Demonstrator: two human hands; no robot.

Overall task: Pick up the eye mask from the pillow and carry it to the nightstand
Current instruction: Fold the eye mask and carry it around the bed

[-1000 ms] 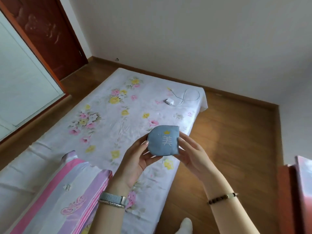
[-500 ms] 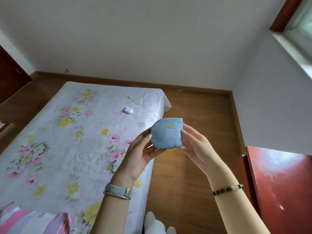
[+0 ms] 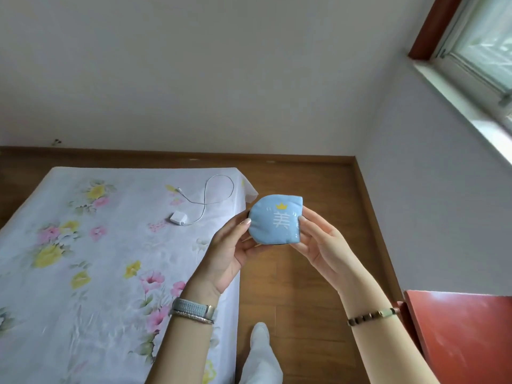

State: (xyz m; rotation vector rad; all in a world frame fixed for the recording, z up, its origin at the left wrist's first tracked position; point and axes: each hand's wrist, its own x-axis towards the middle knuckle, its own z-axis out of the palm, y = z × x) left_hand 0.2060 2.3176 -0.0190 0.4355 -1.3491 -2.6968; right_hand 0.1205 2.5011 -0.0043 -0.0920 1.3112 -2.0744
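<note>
Head view: eye mask (image 3: pixel 274 219), folded into a light-blue pad with a yellow crown and a white character on its face, held up in mid-air between both hands, above the strip of wooden floor (image 3: pixel 310 275) just off the bed's (image 3: pixel 91 245) edge. Left hand (image 3: pixel 230 250) pinching the mask's left edge, thumb in front and fingers behind; right hand (image 3: pixel 322 246) pinching the right edge the same way. Both grips closed on the mask, neither slack. No pillow in view. White charger with its looped cable (image 3: pixel 205 200) lying untouched near the bed's far corner.

Carrying step in hand, by the look of it: pick-up done, mask clear of the bedding. Red nightstand (image 3: pixel 460 336) showing at the lower right, well apart from the mask, only its glossy top and near corner visible. Next move likely a swing of both hands to the right and down toward that red top, with a turn of the body to bring it properly into view. Little force needed for so soft and light a thing; main care probably in keeping the fold together on the way and in setting it flat, well in from the edge.
</note>
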